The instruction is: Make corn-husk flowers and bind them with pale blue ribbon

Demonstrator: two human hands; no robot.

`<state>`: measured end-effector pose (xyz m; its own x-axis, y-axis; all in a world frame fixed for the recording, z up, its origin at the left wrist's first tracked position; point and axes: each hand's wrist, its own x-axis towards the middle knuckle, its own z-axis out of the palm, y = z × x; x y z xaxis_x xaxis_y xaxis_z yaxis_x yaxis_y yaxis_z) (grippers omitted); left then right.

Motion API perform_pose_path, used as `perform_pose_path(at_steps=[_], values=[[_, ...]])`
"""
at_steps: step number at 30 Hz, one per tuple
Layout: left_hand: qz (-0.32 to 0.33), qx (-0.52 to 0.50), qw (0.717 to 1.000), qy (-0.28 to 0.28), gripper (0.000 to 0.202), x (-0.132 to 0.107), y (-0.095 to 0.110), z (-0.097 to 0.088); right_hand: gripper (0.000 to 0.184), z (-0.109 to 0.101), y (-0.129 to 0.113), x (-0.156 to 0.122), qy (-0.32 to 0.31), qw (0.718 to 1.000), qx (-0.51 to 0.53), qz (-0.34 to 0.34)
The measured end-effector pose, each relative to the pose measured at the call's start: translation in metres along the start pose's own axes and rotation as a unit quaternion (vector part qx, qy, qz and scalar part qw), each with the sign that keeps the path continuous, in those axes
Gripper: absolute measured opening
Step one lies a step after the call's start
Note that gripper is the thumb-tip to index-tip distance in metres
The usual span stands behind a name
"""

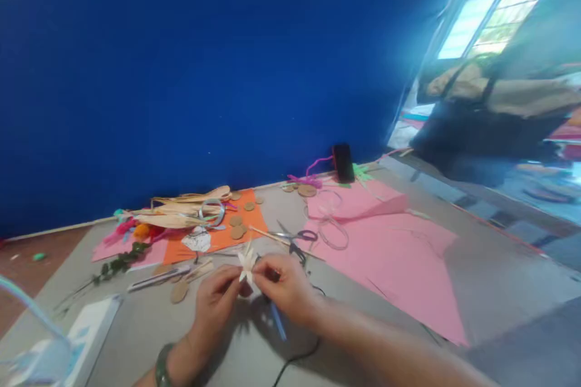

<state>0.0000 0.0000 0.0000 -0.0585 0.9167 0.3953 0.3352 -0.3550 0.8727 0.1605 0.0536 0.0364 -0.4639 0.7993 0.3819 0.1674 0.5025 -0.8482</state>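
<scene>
My left hand, with a dark green bangle at its wrist, pinches the left side of a small cream-white flower with pointed petals. On the flower's right side, the thumb and fingertips of my right hand are pressed together at a petal. Both hands hold the flower just above the grey table. Beneath my right hand lies a blue stick-like thing, partly hidden. A black cable runs nearby. Dark-handled scissors lie open beyond the hands, beside a thin wooden stick.
Pink paper sheets cover the right side. An orange sheet carries wooden discs, with pale husk strips and a tape roll close by. A leafy sprig, power strip and phone surround the work area. A blue panel stands behind.
</scene>
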Motion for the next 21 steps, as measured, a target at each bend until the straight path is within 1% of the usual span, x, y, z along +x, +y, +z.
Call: perform_pose_path(at_steps=[5,10,14,17,21], values=[[-0.003,0.009,1.0,0.007,0.016,0.001,-0.006,-0.002,0.016,0.002,0.0,-0.005,0.003,1.0,-0.014,-0.022],[0.0,0.015,1.0,0.025,0.018,0.002,0.001,-0.001,0.016,-0.002,-0.001,-0.003,-0.006,0.999,-0.032,-0.044],[0.003,0.015,1.0,0.022,0.02,0.004,0.003,0.0,0.013,-0.01,-0.001,0.001,-0.024,0.995,-0.052,-0.08],[0.004,0.011,1.0,0.009,0.02,0.004,0.003,-0.001,0.01,-0.015,0.003,0.005,-0.044,0.993,-0.028,-0.104],[-0.004,-0.002,1.0,-0.006,0.021,0.004,0.006,-0.002,0.015,-0.019,0.008,0.01,-0.068,0.99,0.018,-0.121]])
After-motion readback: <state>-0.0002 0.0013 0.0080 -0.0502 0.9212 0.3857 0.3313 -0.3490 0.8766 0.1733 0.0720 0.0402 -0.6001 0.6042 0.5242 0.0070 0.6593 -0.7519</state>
